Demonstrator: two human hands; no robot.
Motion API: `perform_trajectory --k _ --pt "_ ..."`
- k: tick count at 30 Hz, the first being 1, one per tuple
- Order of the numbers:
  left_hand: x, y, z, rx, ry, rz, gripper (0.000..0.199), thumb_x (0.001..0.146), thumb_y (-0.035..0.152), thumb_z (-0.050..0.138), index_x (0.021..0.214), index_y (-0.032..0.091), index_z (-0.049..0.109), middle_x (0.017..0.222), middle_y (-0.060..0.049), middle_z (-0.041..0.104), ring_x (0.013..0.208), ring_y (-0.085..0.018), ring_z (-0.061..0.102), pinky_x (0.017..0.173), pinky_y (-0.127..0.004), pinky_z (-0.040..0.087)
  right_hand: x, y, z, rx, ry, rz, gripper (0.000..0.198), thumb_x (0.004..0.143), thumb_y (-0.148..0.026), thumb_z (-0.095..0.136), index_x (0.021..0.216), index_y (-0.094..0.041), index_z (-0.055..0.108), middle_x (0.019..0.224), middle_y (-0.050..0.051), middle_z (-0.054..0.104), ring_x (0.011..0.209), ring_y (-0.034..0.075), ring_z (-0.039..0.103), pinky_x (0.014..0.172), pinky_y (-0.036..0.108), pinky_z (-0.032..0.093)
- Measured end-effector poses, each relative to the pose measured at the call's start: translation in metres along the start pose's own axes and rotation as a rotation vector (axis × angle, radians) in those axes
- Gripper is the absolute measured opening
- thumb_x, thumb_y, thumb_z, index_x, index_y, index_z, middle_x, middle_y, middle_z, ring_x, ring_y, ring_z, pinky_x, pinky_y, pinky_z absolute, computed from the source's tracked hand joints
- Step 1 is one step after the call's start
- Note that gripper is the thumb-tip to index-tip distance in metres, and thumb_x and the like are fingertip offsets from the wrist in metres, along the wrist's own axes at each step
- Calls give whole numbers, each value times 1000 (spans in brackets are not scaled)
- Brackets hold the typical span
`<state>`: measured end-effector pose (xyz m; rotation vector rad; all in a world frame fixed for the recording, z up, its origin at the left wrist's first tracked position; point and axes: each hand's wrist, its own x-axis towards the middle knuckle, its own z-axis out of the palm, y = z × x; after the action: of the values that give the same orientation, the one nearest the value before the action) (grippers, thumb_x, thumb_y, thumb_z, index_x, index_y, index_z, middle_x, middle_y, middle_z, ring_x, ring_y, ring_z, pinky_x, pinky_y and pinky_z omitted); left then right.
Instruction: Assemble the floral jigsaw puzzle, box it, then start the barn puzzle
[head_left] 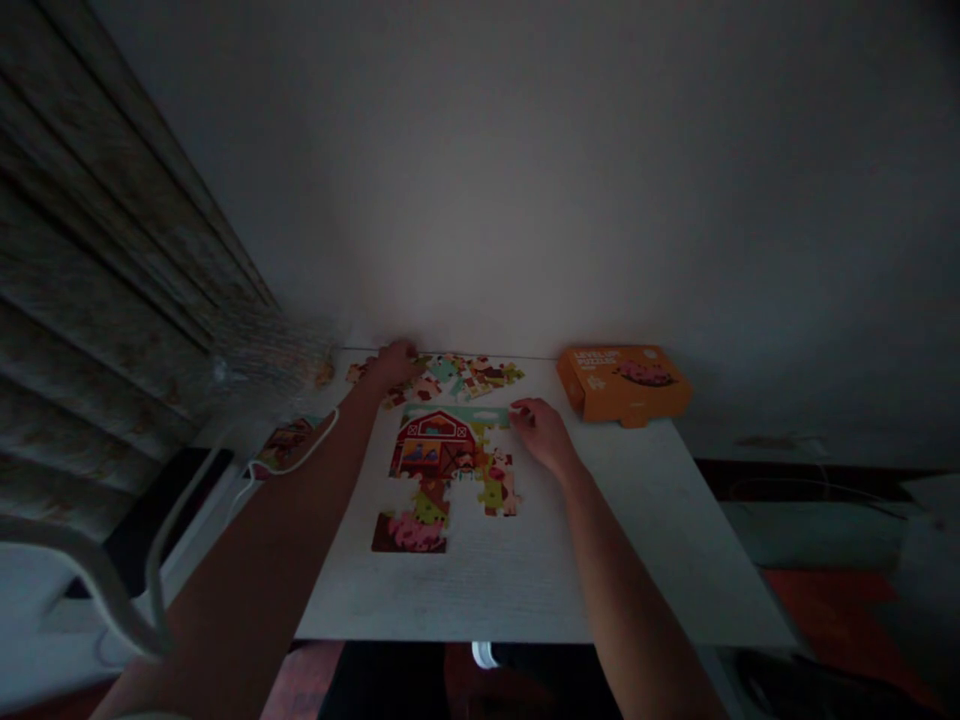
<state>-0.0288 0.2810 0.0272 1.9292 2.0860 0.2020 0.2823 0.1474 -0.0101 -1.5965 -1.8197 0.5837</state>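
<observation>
A partly joined jigsaw puzzle (439, 440) lies on the white table, showing a red barn, a pink pig at the lower left and a cow at the right. At its upper right corner, my right hand (538, 425) has thumb and fingers pinched together on a small pale puzzle piece (514, 409), mostly covered by the fingertips. My left hand (397, 364) reaches to the back of the table, over the left part of a spread of loose puzzle pieces (480, 374). Its fingers point down and away, and the dim light hides whether they grip anything.
An orange puzzle box (626, 385) stands at the table's back right, against the wall. Left of my forearm are a printed picture card (285, 445), a white cable (307, 455), clear plastic wrap (262, 360) and a dark flat object (157, 520). A curtain (97, 230) hangs beyond.
</observation>
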Motion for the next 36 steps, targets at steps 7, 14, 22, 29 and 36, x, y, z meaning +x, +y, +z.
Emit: perform_trajectory --k 7,14,22,29,36 --pt "8 2 -10 84 -68 -81 50 71 42 84 113 16 71 124 -20 68 115 -35 65 93 -38 50 0 1 -1 24 -14 16 19 90 -22 62 106 -21 73 90 4 65 75 16 60 77 30 48" --pt "-1 -1 -7 -217 42 -117 31 75 27 77 103 15 70 102 -14 76 95 -27 71 80 -32 53 0 2 0 23 -1 -4 19 91 -24 61 105 -21 73 89 3 65 74 16 60 76 30 48" --pt "-30 14 -1 -727 315 -123 25 79 29 67 99 15 72 102 -10 77 94 -22 70 79 -30 55 3 -2 -4 103 50 27 20 90 -29 60 101 -20 74 89 5 69 67 15 60 73 31 49" --pt "-119 69 51 -1256 13 -11 24 67 37 77 78 19 66 78 -3 73 77 -18 71 78 -31 57 4 -16 -10 480 -39 127 39 84 -51 65 107 -19 71 87 5 73 67 16 64 62 28 49" --pt "-161 92 68 -1163 -136 71 17 77 37 72 74 22 65 79 -3 74 79 -20 71 77 -32 56 3 -20 -12 681 -219 152 46 72 -58 75 97 -20 70 75 1 69 62 15 60 58 26 46"
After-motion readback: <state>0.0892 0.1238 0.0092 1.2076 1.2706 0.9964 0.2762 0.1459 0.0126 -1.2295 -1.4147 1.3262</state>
